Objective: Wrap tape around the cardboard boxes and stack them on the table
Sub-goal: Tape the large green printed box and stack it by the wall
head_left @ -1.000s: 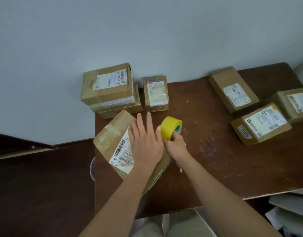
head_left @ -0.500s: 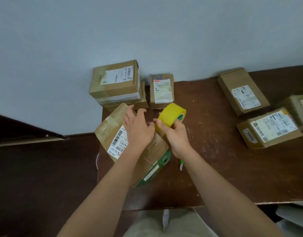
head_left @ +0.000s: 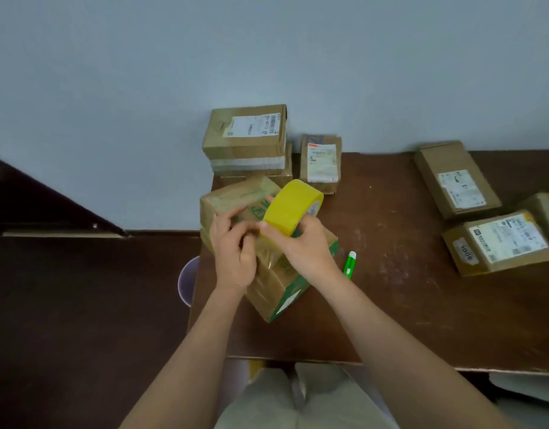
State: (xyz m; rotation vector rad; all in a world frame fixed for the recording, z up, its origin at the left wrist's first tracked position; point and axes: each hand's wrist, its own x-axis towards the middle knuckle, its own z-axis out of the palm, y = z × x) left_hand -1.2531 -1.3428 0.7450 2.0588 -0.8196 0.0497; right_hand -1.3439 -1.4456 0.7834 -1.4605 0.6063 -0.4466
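tape roll (head_left: 290, 209) gripped over cardboard box (head_left: 267, 274).

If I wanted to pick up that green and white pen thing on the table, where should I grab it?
Pinch the green pen across its thin middle, coming straight down from above. It lies flat on the table with bare wood along both long sides, just right of the right hand, so fingers probably fit either side.

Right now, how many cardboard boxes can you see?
7: one under the hands; two stacked at the wall; one beside them; three at right.
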